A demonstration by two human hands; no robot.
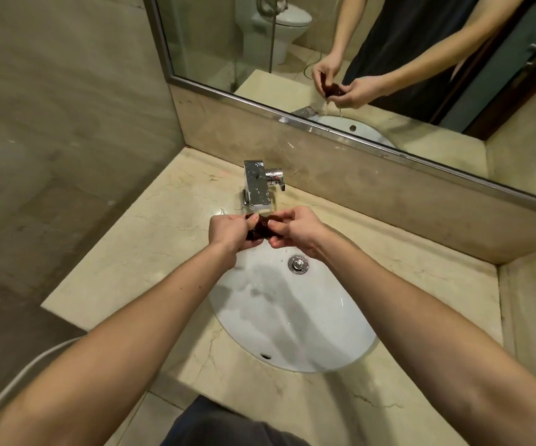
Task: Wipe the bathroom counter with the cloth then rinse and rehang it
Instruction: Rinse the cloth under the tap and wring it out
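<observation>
Dark cloth gripped by left hand and right hand.

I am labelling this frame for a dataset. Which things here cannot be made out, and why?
Head view:
- The cloth: bunched; the left hand and right hand cover most of it, so its full shape is hidden.
- The faucet: the hands hide the space under its spout, so running water cannot be told.
- A hanging place for the cloth: none inside the frame.

Dark wadded cloth above basin
</observation>
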